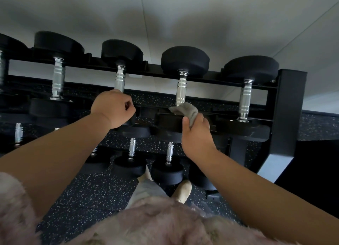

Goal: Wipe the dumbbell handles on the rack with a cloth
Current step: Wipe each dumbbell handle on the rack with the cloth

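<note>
Dumbbells [185, 61] on black rack [289, 105]

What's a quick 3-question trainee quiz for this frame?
1. Multiple choice: which holds the grey cloth? A) left hand B) right hand C) neither.
2. True or false: the cloth is at the rightmost top-row handle.
3. Fill in: the left hand grips a dumbbell handle directly to the ____ of the one at the cloth.
Key: 1 B. 2 False: it is one handle in from there. 3 left.
</note>
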`<state>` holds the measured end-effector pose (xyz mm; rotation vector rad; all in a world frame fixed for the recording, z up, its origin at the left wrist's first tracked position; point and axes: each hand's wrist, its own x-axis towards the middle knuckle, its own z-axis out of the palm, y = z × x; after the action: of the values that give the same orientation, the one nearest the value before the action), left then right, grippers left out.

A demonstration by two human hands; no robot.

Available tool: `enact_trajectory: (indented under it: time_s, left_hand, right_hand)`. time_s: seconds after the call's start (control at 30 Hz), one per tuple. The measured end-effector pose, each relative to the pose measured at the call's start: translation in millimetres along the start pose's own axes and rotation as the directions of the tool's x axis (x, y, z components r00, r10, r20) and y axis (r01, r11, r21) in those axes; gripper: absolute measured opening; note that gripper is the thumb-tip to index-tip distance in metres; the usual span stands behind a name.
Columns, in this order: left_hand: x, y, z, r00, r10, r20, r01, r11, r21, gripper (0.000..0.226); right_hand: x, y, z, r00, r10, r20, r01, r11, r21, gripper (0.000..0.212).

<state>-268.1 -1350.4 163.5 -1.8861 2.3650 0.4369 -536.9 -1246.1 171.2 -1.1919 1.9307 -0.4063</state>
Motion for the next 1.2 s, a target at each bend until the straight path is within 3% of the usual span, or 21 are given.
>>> enact_trajectory:
  time_s: [0.07,0.23,0.47,0.53,0.67,0.77,0.87,0.97,1.03,1.2]
  left_hand:
    - [0,0,0,1.000,-0.007,-0.004,0.007,1.000,-0.001,0.021]
    - [0,-2,2,1.000,0.002,-0.008,-0.002,1.000,0.001,0.023]
    - [0,-3,0,1.000,0.016,0.002,-0.016,1.000,-0.010,0.028]
    - [0,-3,-1,1.000,0.020,0.003,-0.020,1.000,-0.012,0.028]
    - [-1,-5,-1,0.999,0.039,0.001,-0.039,0.999,-0.011,0.029]
    - [-1,-6,-2,0.999,0.046,0.006,-0.046,0.999,-0.014,0.026]
    - [-1,-6,-1,0.999,0.046,-0.010,-0.046,0.998,-0.032,0.026]
    - [-1,-7,0,0.999,0.046,-0.006,-0.046,0.998,-0.042,0.026]
    - [-1,-8,0,0.999,0.048,0.001,-0.047,0.998,-0.042,0.026]
    - [-1,-6,-1,0.999,0.044,-0.002,-0.044,0.998,-0.049,0.022]
  right_hand:
    - [-4,-5,-2,0.998,-0.058,0.008,0.058,0.997,-0.040,0.050]
    - [15,-28,-32,1.000,-0.006,-0.009,0.006,1.000,0.024,0.041]
    - [55,-88,-54,0.969,-0.175,-0.174,0.199,0.971,0.129,0.045]
    - [75,-91,-37,0.976,-0.195,-0.099,0.202,0.978,0.056,0.040]
    - [88,-77,8,0.991,-0.016,0.129,0.040,0.982,-0.183,0.080]
    - [98,-75,12,0.998,0.006,0.069,0.013,0.965,-0.262,0.077]
    - [119,-81,-1,0.997,0.045,-0.057,-0.051,0.991,-0.124,0.054]
    - [125,-84,-11,0.985,0.060,-0.164,-0.067,0.997,-0.033,0.053]
    - [121,-81,-11,0.995,0.016,-0.101,-0.029,0.992,-0.125,0.051]
    - [103,-57,-20,0.969,0.022,0.246,0.089,0.898,-0.430,0.036]
